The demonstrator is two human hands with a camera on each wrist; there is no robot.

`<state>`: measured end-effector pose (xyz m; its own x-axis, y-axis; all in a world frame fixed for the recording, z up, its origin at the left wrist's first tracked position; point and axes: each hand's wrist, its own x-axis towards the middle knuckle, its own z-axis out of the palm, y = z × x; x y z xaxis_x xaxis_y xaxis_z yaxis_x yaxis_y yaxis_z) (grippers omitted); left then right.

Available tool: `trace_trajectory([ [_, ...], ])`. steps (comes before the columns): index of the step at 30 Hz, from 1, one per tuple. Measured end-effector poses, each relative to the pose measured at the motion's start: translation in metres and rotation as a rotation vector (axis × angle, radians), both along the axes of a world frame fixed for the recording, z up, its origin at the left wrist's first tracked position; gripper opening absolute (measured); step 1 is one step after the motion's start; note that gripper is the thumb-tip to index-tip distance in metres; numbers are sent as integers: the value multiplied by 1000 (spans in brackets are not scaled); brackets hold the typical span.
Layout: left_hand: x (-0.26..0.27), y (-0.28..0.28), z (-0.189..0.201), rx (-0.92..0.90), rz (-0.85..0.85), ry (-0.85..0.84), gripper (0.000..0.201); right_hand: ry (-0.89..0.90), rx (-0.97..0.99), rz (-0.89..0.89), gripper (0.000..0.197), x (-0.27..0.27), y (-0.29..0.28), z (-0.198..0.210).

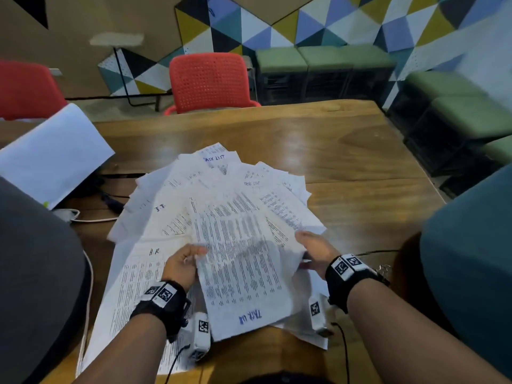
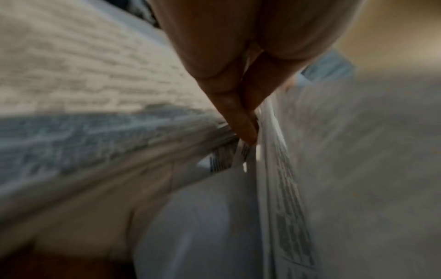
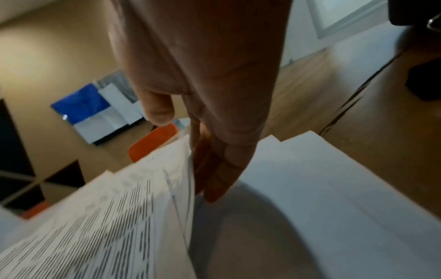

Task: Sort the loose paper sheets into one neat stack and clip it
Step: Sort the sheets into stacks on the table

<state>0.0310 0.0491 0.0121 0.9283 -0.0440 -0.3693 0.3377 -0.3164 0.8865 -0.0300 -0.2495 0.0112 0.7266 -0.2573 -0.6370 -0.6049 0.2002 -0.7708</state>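
Several printed paper sheets (image 1: 221,212) lie fanned out on the wooden table (image 1: 360,167), some with blue handwriting. My left hand (image 1: 184,266) pinches the left edge of a raised bundle of sheets (image 1: 243,273); in the left wrist view its fingers (image 2: 241,120) pinch the paper edges (image 2: 267,169). My right hand (image 1: 313,252) grips the bundle's right edge, with its fingers (image 3: 219,173) under the sheets (image 3: 119,217) and the thumb on top. More sheets (image 1: 133,286) lie flat beneath. No clip can be made out for sure.
A stack of white paper (image 1: 52,156) sits at the table's far left, with cables (image 1: 91,214) beside it. Red chairs (image 1: 210,81) stand behind the table and green seats (image 1: 318,62) along the wall. Dark chair backs (image 1: 471,259) flank me.
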Motion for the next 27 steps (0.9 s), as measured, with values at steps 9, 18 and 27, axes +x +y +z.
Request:
trace_trajectory([
  [9,-9,-12,-15,113,111,91,65,84,-533,358,31,-13,6,-37],
  [18,7,-2,-8,361,214,-8,53,24,-863,188,15,-8,-14,-12],
  [27,29,24,1,346,498,22,36,158,-574,55,18,-13,-23,-4],
])
